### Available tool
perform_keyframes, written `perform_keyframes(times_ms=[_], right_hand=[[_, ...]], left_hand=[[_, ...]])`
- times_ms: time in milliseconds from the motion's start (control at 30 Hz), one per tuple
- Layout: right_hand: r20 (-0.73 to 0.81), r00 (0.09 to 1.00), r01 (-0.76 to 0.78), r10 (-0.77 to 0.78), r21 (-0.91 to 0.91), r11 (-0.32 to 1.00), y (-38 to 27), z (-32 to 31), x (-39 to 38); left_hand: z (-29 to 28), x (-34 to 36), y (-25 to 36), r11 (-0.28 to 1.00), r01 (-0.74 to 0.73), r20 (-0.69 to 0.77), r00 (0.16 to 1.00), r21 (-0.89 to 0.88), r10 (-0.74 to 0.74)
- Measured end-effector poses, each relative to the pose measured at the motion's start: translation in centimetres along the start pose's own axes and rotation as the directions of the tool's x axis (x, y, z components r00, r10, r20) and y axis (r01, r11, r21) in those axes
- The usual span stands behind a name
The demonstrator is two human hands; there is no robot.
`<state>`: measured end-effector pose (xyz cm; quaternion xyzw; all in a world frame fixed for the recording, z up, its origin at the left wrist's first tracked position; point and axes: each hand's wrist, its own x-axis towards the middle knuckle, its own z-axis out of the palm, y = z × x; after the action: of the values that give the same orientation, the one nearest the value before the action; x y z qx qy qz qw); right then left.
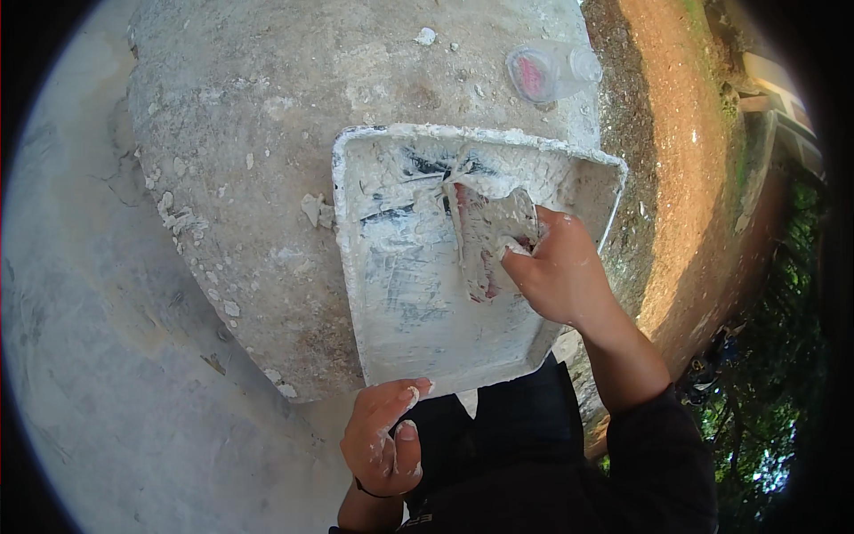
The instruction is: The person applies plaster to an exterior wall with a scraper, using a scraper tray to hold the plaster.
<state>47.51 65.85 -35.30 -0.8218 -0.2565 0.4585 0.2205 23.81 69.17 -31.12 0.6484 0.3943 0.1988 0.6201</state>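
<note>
Head view: right hand gripping a flat scraper, thumb pressed on its paste-coated upper face, fingers mostly hidden behind the right edge. Scraper sits inside the tray, right of centre toward the far side; its long free edge runs roughly far to near, facing left. Can't tell whether that edge touches the tray bottom.

Key relation: the right hand is at the scraper's right side, so the blade lies left and slightly far of it. Most of the tray bottom, smeared with white paste, is left and near of the blade. Right hand is clearly the nearer one; left is well apart from the scraper.

Left hand half curled at the tray's near left corner, index tip at the near rim, paste on the fingers. Grip or just contact: can't tell.

Tray overlaps the rough concrete worktop. Clear plastic bottle lies beyond the tray's far rim, to the right.
</note>
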Motion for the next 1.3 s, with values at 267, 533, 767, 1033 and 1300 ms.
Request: perform_keyframes(times_ms=[267, 533, 767, 1033, 1300], right_hand=[[0.059, 0.966, 0.256, -0.252, -0.341, 0.904, -3.9, 1.1, -2.2], [0.301, 0.893, 0.447, -0.334, -0.515, 0.732, -4.4, 3.7, -1.8], [0.172, 0.903, 0.421, -0.393, -0.533, 0.734, -3.9, 2.2, -3.5], [0.286, 0.869, 0.493, -0.403, -0.556, 0.669, -2.3, 1.9, -0.9], [0.204, 0.893, 0.444, -0.402, -0.550, 0.707, -1.6, -0.8, -3.3]], left_hand=[[-3.2, 0.6, 0.8, 0.996, -0.090, 0.122, 0.989, 0.010, 0.088], [-3.6, -0.9, 0.2, 0.995, -0.103, 0.102, 0.990, 0.010, 0.102], [-2.0, -2.2, 1.1, 0.999, -0.021, 0.025, 0.999, 0.028, 0.020], [0.1, -2.1, 1.4, 0.999, -0.030, 0.033, 0.999, 0.027, 0.029], [1.1, -0.7, 1.8, 0.995, -0.080, 0.042, 0.996, 0.061, 0.078]])
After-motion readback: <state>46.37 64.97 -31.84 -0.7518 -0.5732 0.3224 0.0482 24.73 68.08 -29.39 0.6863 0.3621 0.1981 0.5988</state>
